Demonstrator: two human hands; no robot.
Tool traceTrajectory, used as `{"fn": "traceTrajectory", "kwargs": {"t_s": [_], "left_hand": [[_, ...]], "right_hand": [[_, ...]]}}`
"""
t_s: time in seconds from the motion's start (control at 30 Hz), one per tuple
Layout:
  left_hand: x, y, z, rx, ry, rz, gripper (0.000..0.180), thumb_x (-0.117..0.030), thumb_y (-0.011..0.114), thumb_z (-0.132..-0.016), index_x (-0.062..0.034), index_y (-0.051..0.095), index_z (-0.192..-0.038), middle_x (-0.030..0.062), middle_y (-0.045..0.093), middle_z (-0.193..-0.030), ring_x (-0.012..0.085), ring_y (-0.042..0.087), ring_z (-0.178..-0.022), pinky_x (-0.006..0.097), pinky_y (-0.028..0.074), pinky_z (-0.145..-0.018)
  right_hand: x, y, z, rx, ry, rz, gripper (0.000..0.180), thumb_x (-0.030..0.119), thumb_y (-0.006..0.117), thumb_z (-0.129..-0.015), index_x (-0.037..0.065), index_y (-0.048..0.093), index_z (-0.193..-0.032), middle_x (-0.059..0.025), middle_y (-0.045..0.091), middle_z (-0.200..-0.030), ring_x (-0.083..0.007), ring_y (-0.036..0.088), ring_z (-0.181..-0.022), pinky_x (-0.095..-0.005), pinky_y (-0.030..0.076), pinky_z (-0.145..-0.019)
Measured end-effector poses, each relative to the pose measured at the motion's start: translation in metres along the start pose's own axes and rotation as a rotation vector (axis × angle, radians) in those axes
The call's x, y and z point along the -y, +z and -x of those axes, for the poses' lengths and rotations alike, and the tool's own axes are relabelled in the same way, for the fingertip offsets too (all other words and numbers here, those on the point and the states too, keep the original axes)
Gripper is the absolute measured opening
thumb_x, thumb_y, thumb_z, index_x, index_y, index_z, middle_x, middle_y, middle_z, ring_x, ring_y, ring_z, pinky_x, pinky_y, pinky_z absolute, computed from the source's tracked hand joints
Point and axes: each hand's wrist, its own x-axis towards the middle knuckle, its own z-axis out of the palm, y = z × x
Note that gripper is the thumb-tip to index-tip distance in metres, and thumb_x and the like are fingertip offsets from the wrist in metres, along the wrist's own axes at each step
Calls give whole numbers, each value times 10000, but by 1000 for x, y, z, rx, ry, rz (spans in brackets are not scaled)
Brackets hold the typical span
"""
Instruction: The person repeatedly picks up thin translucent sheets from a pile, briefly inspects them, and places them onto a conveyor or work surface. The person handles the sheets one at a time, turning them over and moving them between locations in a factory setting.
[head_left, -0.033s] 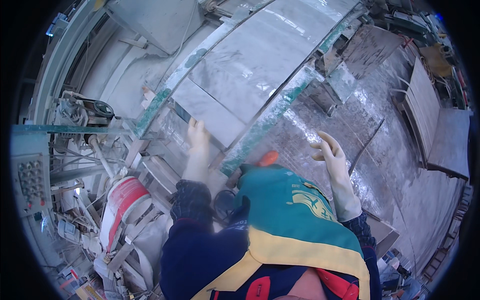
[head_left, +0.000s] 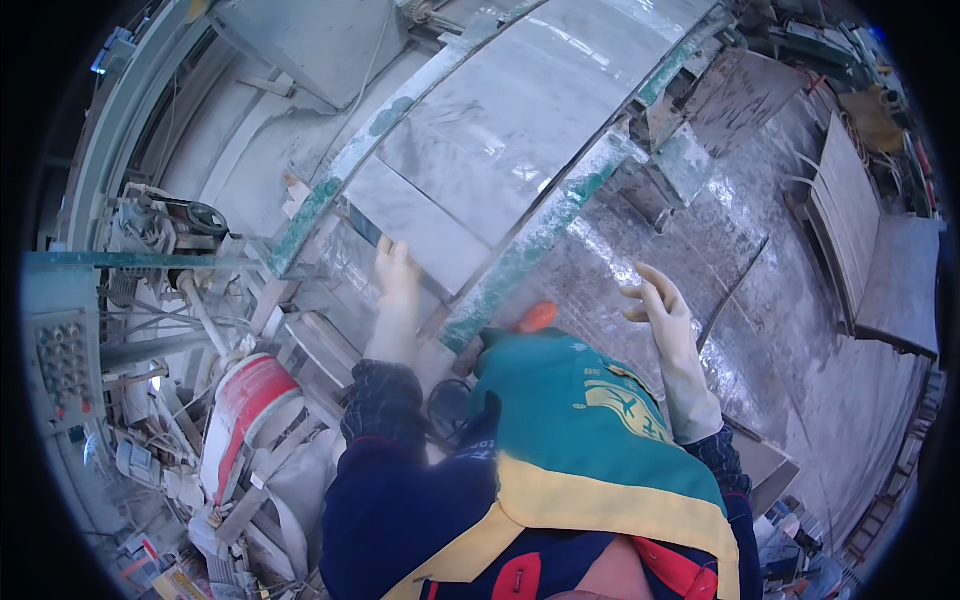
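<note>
A pale grey slab (head_left: 420,222) lies flat across the end of a conveyor bed (head_left: 520,110), between two worn green rails. My left hand (head_left: 396,268), in a cream glove, is closed on the slab's near edge; its fingertips show at the edge, and the thumb is hard to make out. To the right, past the near rail (head_left: 540,240), my right hand (head_left: 664,306) hangs in the air in a matching long glove. Its fingers are bent and apart, with nothing between them.
A red and white drum-like part (head_left: 258,395) stands among metal bars and clutter at left, near a button panel (head_left: 62,368). Upright boards (head_left: 845,220) lean at the far right. Wet floor (head_left: 740,240) lies beside the conveyor. An orange-tipped shoe (head_left: 537,317) is by the rail.
</note>
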Motion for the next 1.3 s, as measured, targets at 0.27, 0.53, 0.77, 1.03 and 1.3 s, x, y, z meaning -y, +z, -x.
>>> {"fn": "traceTrajectory", "kwargs": {"t_s": [0.27,0.53,0.77,1.03,1.3], "left_hand": [[-12,3,1,25,-80,31,449,-9,484,-1028,-96,463,-1468,104,629,-1305,243,672,-1105,419,583,-920],[-26,26,6,-57,-131,63,446,-21,475,-1040,-88,449,-1480,137,610,-1328,265,661,-1127,437,570,-956],[-23,19,-4,-16,-130,23,520,51,456,-1002,-73,408,-1505,156,570,-1325,289,618,-1152,470,557,-946],[-23,18,-12,1,-141,-29,522,31,465,-1012,-108,413,-1512,143,597,-1320,289,648,-1130,477,579,-918],[-26,12,-26,42,-167,-245,421,-98,523,-979,-60,531,-1398,156,690,-1182,263,703,-1016,420,589,-885]], "right_hand": [[-14,2,3,-2,22,-65,456,217,523,-1064,-21,507,-1453,-133,715,-1147,-139,672,-887,-306,573,-857],[-14,5,5,46,30,-83,453,231,518,-1068,-9,512,-1453,-120,708,-1166,-130,660,-920,-291,555,-882],[-25,0,7,20,24,-84,441,225,519,-1068,-10,521,-1441,-120,715,-1153,-133,672,-920,-287,561,-876],[-43,-19,15,-36,-2,-159,440,214,527,-1064,-24,519,-1434,-133,718,-1139,-150,692,-914,-298,573,-875],[-51,-28,18,-76,8,-98,432,230,498,-1081,-8,519,-1441,-141,715,-1147,-162,692,-936,-311,582,-881]]}}
